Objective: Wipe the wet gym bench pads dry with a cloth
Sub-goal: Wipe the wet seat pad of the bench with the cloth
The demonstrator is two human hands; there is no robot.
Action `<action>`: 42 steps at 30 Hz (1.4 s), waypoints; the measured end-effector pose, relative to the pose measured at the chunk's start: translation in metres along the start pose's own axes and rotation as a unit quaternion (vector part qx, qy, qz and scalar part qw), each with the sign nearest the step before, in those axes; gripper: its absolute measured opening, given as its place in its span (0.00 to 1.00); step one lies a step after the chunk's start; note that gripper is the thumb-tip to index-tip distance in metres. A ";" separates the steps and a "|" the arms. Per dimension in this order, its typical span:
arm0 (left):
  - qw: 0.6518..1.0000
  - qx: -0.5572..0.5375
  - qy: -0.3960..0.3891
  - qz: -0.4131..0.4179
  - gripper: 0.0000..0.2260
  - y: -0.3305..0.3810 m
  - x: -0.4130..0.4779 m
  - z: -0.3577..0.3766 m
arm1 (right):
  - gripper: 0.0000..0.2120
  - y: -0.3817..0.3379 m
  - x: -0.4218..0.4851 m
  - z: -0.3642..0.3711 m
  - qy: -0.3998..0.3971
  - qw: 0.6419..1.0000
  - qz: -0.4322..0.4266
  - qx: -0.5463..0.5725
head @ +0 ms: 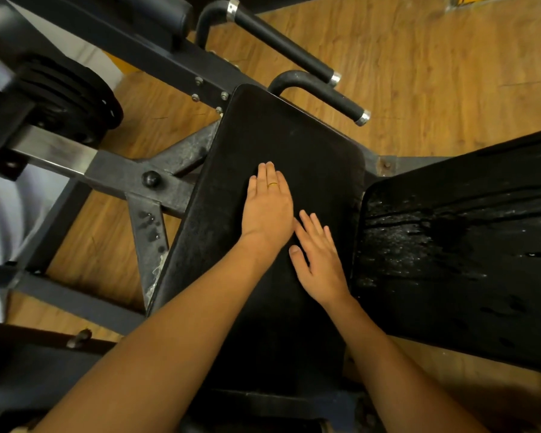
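Observation:
A long black bench pad (294, 135) runs down the middle of the view. Its surface looks matte and slightly fuzzy, and I cannot tell whether a dark cloth lies spread over it. My left hand (267, 207), with a gold ring, presses flat on it with straight fingers. My right hand (317, 260) lies flat just to its right and nearer to me, fingers spread. Neither hand grips anything. A second black pad (450, 245) on the right is wet, with droplets and streaks of water across it.
Two black padded handles (322, 92) with chrome ends stick out beyond the far end of the middle pad. The grey steel frame (119, 173) and a stack of weight plates (72, 95) stand on the left. Wooden floor (434, 73) surrounds the machine.

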State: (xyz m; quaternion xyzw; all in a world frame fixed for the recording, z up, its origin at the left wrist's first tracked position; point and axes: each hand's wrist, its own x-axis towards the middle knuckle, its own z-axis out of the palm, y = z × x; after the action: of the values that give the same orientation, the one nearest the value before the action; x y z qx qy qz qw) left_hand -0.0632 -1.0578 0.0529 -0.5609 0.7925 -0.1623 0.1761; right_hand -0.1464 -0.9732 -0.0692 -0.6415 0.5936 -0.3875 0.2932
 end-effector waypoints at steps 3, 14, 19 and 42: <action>0.999 -0.010 0.026 0.026 0.27 -0.010 -0.001 0.010 | 0.25 0.000 0.000 0.001 0.007 1.000 0.001 -0.017; 0.986 -0.008 0.023 0.164 0.32 0.001 0.121 -0.007 | 0.25 0.004 -0.002 0.008 0.040 0.999 -0.003 -0.009; 0.983 -0.060 0.013 0.174 0.29 0.013 0.164 -0.023 | 0.25 0.004 -0.002 0.008 0.045 0.999 -0.003 0.000; 0.985 -0.138 0.057 0.090 0.29 -0.068 0.104 -0.025 | 0.25 0.003 -0.003 0.006 0.038 0.999 0.001 0.005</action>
State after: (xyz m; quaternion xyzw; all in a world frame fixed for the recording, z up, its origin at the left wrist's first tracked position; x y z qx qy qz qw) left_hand -0.0505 -1.1761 0.0962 -0.4961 0.8632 -0.0666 0.0656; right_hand -0.1425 -0.9715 -0.0751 -0.6238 0.6033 -0.4144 0.2741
